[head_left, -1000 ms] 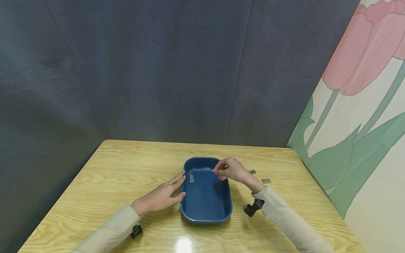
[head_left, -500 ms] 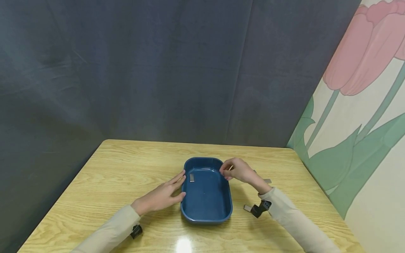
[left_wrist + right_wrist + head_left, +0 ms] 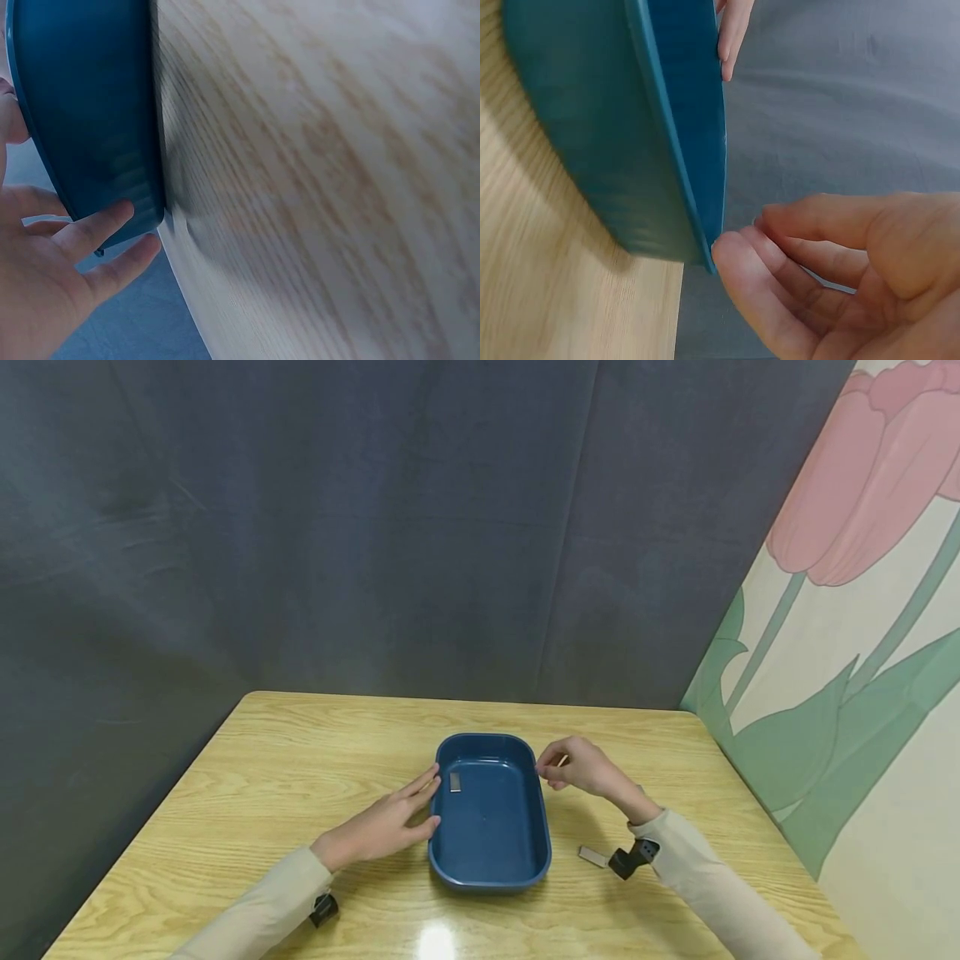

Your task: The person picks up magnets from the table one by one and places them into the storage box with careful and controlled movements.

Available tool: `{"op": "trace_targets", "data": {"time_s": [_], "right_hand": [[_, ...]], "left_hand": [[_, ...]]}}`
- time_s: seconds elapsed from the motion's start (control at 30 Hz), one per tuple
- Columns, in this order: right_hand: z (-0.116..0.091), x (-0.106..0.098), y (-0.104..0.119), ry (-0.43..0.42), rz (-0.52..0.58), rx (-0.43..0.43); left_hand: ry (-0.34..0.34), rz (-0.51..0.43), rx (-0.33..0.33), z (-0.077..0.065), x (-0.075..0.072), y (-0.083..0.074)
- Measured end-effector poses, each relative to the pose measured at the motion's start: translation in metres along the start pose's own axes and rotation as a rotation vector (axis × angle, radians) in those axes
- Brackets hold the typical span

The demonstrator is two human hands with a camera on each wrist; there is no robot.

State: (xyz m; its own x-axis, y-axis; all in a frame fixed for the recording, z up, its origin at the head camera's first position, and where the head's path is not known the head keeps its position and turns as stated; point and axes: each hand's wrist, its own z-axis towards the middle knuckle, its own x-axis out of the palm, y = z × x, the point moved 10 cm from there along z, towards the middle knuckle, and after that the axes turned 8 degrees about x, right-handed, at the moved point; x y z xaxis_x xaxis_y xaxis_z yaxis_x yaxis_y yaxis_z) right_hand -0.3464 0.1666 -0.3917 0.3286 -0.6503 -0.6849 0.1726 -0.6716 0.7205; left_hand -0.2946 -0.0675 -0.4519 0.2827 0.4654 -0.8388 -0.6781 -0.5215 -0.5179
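A deep blue rectangular tray (image 3: 491,839) with rounded corners stands on the wooden table. One small flat grey metallic piece (image 3: 454,782) lies inside it, near the far left. My left hand (image 3: 381,828) rests its spread, fairly straight fingers against the tray's left side; the left wrist view shows fingertips (image 3: 120,214) on the outer wall. Just outside the far right rim is my right hand (image 3: 588,767), fingers loosely curled. In the right wrist view this hand (image 3: 840,277) is close to the tray's rim, with no object visible between thumb and fingers.
Another small grey metallic piece (image 3: 592,857) lies on the table (image 3: 300,760) right of the tray, beside the right wrist camera (image 3: 633,858). A dark curtain (image 3: 420,527) hangs behind the table. A tulip-painted wall (image 3: 847,677) stands at the right.
My right hand has moved from over the tray's far right to outside the rim. Its forearm now hides two grey pieces on the table and uncovers the nearer one. My left hand stays put.
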Motion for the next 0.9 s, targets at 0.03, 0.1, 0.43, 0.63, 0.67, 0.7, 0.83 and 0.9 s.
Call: {"op": "trace_targets", "data": {"time_s": [0.03, 0.1, 0.43, 0.63, 0.67, 0.7, 0.83, 0.9], "right_hand": [[-0.001, -0.001, -0.001, -0.003, -0.009, 0.001], [-0.003, -0.002, -0.004, -0.003, -0.015, 0.006], [-0.011, -0.002, -0.018, 0.007, -0.034, 0.030], [-0.017, 0.004, -0.024, 0.062, -0.086, 0.045], [-0.018, 0.006, -0.026, 0.072, -0.091, 0.048], [-0.019, 0.008, -0.027, 0.084, -0.091, 0.050], [-0.023, 0.016, -0.031, 0.130, -0.081, 0.055], [-0.025, 0.020, -0.032, 0.152, -0.081, 0.052]], "left_hand": [[-0.001, -0.001, 0.000, 0.000, 0.000, 0.000], [-0.001, -0.004, 0.000, 0.000, 0.000, -0.001], [-0.007, -0.002, 0.006, 0.001, -0.001, -0.002], [-0.001, 0.004, -0.001, 0.001, -0.002, -0.002], [0.000, 0.003, -0.002, 0.001, -0.002, -0.002], [0.001, 0.002, -0.003, 0.001, -0.002, -0.002], [0.001, 0.000, -0.007, 0.000, -0.002, -0.002], [0.004, -0.002, -0.009, 0.000, -0.001, -0.002]]}}
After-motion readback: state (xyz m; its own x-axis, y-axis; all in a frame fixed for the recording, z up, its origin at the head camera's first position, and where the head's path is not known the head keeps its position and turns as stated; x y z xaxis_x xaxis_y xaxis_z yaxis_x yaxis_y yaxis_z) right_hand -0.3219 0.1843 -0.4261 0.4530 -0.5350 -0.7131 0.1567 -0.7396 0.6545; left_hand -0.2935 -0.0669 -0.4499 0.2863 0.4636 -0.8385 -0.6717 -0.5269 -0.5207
